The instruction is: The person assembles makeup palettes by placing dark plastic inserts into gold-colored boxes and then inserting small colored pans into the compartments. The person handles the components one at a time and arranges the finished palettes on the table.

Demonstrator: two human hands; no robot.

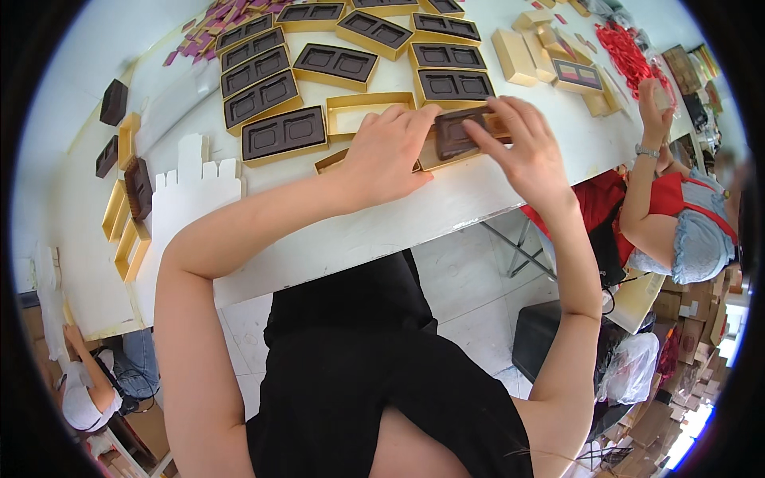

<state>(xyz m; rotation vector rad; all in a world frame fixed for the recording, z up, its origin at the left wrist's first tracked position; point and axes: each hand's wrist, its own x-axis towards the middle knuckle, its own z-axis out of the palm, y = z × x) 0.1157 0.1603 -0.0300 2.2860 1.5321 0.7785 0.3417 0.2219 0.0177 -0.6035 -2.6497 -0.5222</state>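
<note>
My right hand (526,147) grips a dark brown plastic tray insert (454,137), thumb on its face and fingers over its far edge. The insert sits tilted over an open gold box (429,153) near the table's front edge. Bent fingers of my left hand (390,151) close on the left end of that box; its wall hides part of their grip. Another gold box without an insert (347,119) lies just beyond my left hand. To its left is a gold box with a brown two-well insert (283,134).
Several filled gold boxes (335,64) cover the table's far middle. White cut card (195,187), gold box frames (131,247) and loose brown inserts (139,187) lie left. Gold boxes (516,57) and red ribbons (625,56) lie right. A co-worker's arm (647,151) reaches in there.
</note>
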